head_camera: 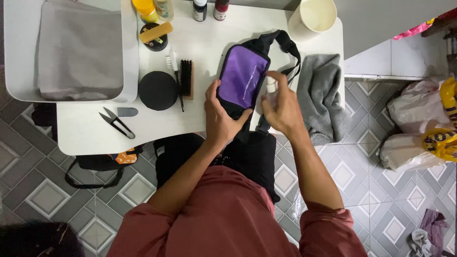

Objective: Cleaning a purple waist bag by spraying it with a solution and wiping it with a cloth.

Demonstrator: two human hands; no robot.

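We've got our left hand (220,116) clamped on the near end of the purple pouch (243,78) at the table (85,131) edge, right hand (282,110) curled around a small spray bottle (271,88). Overspray could easily soak the grey towel (326,95) or brush (186,78) beside it.

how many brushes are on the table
2. A small white-bristled brush and a dark-bristled wooden brush lie side by side, between the round black lid and the purple and black pouch. Others may be hidden.
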